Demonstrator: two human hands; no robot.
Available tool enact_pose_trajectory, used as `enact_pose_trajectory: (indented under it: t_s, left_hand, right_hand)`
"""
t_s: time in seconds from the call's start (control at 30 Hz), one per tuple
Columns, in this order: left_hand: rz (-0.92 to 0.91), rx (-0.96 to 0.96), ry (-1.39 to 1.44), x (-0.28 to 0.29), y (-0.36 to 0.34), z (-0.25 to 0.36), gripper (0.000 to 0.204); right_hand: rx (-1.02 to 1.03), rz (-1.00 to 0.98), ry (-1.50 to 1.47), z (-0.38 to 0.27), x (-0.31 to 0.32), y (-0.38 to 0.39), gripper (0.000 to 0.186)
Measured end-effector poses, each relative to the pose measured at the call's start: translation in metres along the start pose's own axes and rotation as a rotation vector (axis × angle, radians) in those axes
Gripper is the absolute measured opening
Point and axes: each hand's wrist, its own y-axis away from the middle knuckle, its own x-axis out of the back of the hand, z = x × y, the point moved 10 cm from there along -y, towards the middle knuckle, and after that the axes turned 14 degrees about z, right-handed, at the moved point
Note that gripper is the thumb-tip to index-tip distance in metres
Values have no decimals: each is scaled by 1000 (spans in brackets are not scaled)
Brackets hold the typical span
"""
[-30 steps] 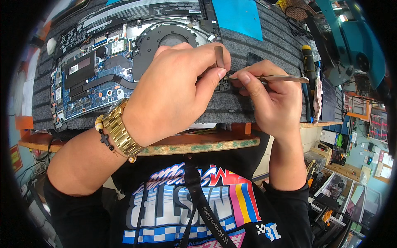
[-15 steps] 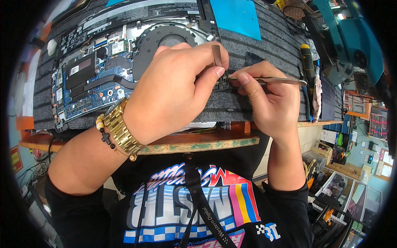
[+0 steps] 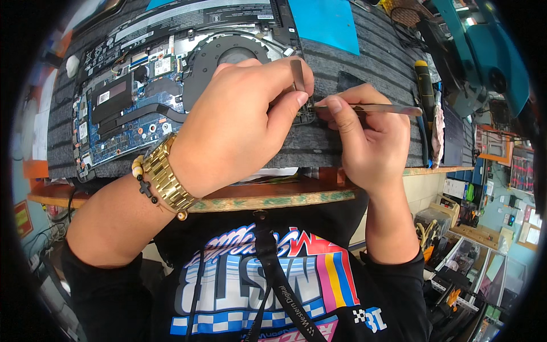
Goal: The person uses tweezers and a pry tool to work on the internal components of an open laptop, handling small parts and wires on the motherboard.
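Note:
An opened laptop (image 3: 148,80), with blue circuit board, dark fan and black battery, lies bottom-side up on a grey ribbed mat. My left hand (image 3: 239,119), a gold watch at its wrist, arches over the fan's lower right, pinching a flat metal tool (image 3: 297,75) that stands upright between thumb and forefinger. My right hand (image 3: 367,134) grips a slim steel tool (image 3: 390,109) lying nearly horizontal, its left end at the laptop's right corner (image 3: 307,116). The small parts at that corner are mostly hidden by my fingers.
A blue sheet (image 3: 322,23) lies behind the laptop. At right are a yellow-and-black tool (image 3: 423,80), a dark keyboard (image 3: 453,131), cables and a teal device (image 3: 501,62). The wooden bench edge (image 3: 285,199) runs in front of me; shelves with assorted items stand at lower right.
Both hands have shifted very slightly left. The tool in my left hand has moved a little left with it. Both grips look the same.

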Motion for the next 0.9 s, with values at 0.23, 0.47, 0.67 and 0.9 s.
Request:
enact_pose_trajectory:
  t_s: [0.23, 0.47, 0.67, 0.9]
  left_hand:
    - [1, 17, 0, 0, 1, -1, 8]
    - [-9, 16, 5, -1, 1, -2, 8]
    - [-30, 80, 13, -2, 4, -5, 9]
    - [-35, 60, 32, -3, 5, -6, 8]
  right_hand:
    - [-91, 30, -166, 17, 4, 5, 13]
    - [-25, 24, -123, 6, 1, 2, 14]
    - [-89, -18, -75, 13, 4, 7, 10]
    - [-306, 162, -523, 32, 48, 29, 19]
